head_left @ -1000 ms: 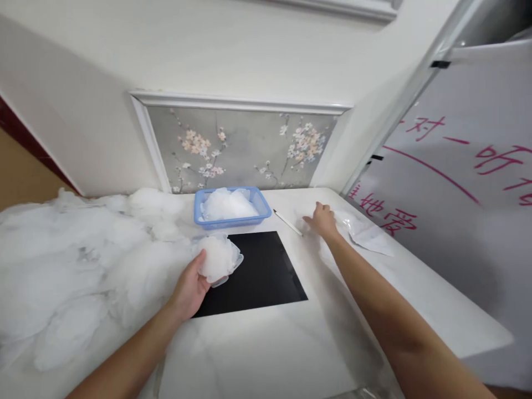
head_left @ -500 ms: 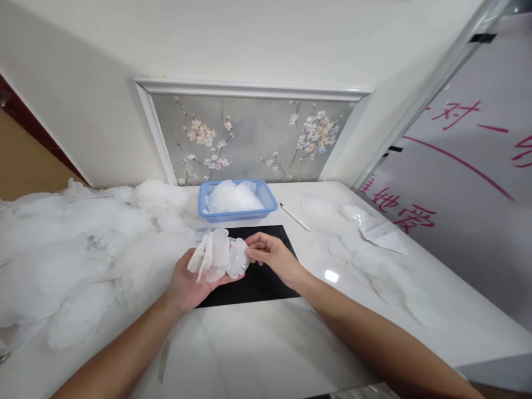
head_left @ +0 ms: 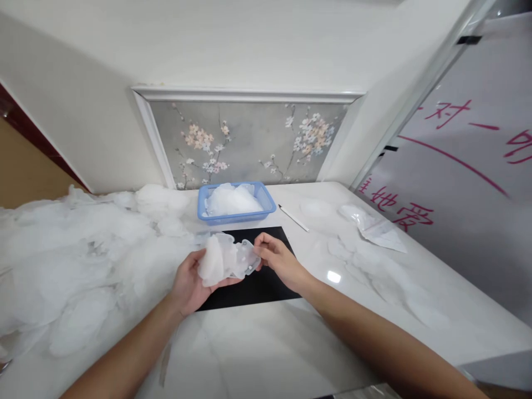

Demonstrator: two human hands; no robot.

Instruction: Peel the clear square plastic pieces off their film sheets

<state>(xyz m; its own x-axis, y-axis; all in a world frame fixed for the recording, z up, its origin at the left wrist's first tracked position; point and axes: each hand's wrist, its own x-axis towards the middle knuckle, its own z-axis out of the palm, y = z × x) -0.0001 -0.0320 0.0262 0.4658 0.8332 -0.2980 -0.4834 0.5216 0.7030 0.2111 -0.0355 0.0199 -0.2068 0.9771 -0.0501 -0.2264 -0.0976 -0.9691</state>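
My left hand (head_left: 191, 285) is closed around a fanned stack of thin, translucent white scalloped pieces (head_left: 213, 260). The palm is beneath the stack, and the thumb lies by its left edge. At the stack's right end, my right hand (head_left: 276, 257) pinches the edge of one clearer scalloped piece (head_left: 246, 259) with small dots on it. That piece still overlaps the others. Both hands are above a black rectangular mat (head_left: 266, 288), which they partly cover. What exactly these soft-looking pieces are, I cannot tell.
A large heap of similar white pieces (head_left: 83, 249) covers the table's left side. Behind the mat stands a blue plastic basket (head_left: 233, 217) with more white pieces. A white pen (head_left: 293, 218) and a clear plastic bag (head_left: 376, 230) lie to the right. A wall closes off the back.
My right hand has moved slightly right, drawing the end piece outward. The stack in my left hand has tilted and spread, now facing me more flatly.
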